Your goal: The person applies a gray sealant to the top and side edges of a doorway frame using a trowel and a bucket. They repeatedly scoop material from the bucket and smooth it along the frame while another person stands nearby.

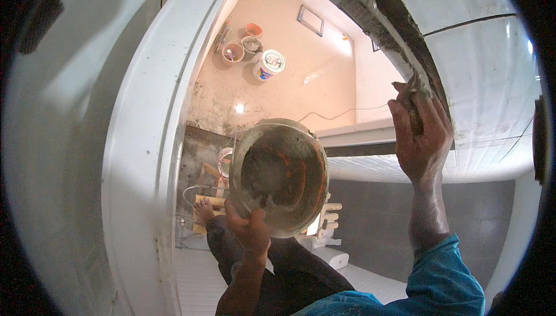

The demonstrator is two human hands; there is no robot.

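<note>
A round bucket, caked grey with some wet mortar inside, is tilted so that I see into it. My left hand grips its near rim, thumb over the inside edge. Up at the right, my right hand is raised against the rough edge of the opening, where wet grey mortar runs along the seam beside white tiles. Its fingers are curled round a lump of mortar, partly hidden by the hand, and they touch the edge.
A white frame stands close on my left. Below is a wooden step with my bare foot on it. Beyond the opening, a white paint bucket and several smaller pails stand on the floor. A thin cable crosses there.
</note>
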